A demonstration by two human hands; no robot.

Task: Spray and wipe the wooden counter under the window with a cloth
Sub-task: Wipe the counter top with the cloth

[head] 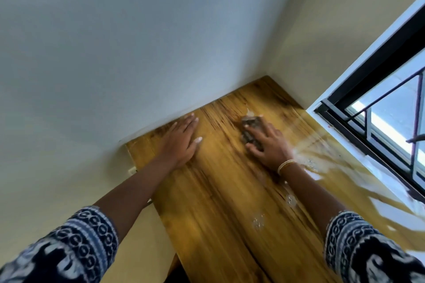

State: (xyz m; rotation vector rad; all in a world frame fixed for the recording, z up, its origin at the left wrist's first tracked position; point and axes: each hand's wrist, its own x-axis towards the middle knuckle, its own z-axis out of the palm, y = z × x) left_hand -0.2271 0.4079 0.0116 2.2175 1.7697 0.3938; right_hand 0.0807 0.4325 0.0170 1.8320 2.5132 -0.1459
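The wooden counter (220,190) runs from the bottom of the view to the far wall corner, with the window on its right. My left hand (181,140) lies flat on the wood near the left wall, fingers straight. On a small dark cloth (249,130) my right hand (269,145) presses with spread fingers, near the far middle of the counter. Most of the cloth is hidden under that hand. Patches of white foam or spray (258,220) sit on the wood close to my right forearm. No spray bottle is in view.
A black-framed window (377,108) with a metal grille stands along the right edge, and its light glares on the wet wood. Pale walls meet at the far corner (266,73). The counter's left edge drops off beside a cream wall.
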